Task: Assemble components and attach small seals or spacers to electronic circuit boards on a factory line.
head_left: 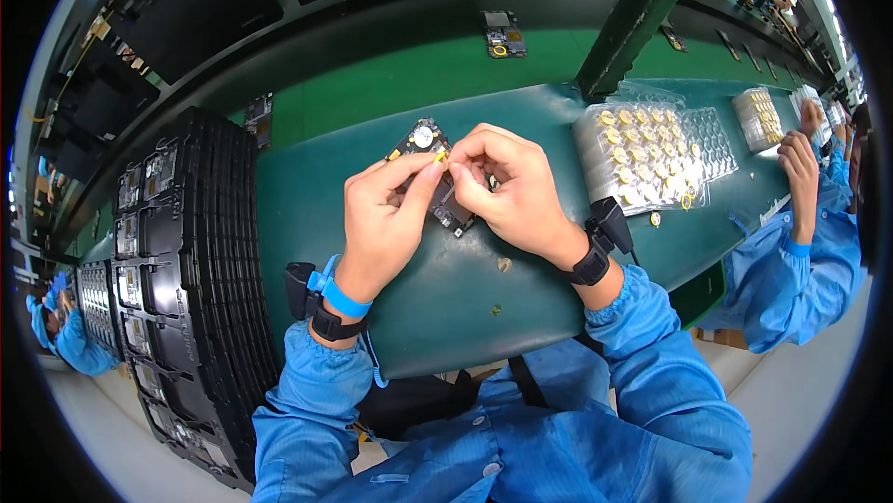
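My left hand (383, 213) grips a small dark circuit board (423, 142) with a round silver part on it, held just above the green bench (437, 289). My right hand (507, 182) pinches the board's near end, thumb and forefinger closed beside a tiny yellow piece (440, 156) at the left fingertips. Both wrists carry black bands, the left also a blue strap. The board's lower end (456, 218) shows between the two hands; its middle is hidden by fingers.
A stack of black trays (177, 271) holding boards stands at the left. Clear blister trays of small round yellow parts (642, 154) lie at the right. A co-worker's hand (800, 164) in a blue sleeve works at the far right. Another board (504, 35) lies on the far belt.
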Demonstrator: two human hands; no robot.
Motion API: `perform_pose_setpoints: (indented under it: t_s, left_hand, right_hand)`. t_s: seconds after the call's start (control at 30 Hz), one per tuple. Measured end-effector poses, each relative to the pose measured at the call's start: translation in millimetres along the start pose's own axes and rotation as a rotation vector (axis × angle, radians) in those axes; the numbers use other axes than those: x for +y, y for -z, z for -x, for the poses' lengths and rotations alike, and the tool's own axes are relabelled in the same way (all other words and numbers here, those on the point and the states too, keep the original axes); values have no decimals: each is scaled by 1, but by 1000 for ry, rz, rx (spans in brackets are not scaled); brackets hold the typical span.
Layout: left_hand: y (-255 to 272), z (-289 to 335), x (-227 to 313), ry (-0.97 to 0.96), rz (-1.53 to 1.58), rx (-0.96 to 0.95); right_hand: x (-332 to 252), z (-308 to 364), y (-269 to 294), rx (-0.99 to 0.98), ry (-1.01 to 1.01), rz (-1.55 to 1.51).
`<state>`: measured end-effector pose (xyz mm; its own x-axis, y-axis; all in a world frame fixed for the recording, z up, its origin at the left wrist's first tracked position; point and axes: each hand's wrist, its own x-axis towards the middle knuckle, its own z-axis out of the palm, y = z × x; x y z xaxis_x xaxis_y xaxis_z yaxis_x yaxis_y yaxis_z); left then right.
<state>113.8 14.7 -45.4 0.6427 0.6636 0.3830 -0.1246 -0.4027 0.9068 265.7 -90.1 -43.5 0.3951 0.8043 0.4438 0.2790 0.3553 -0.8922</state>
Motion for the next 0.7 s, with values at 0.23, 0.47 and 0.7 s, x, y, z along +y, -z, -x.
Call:
perform_pose_setpoints:
  t_s: [0.23,0.47,0.7]
  left_hand:
    - [15,-10,2,95,178,78]
    - [12,-12,-1,126,157,28]
    - [9,-11,-1,228,280,-121]
  right_hand:
    - [-14,-1,16,89,-118,-53]
    - [-7,-4,15,62,-94,231]
    - [-9,-8,18,-29,243,367]
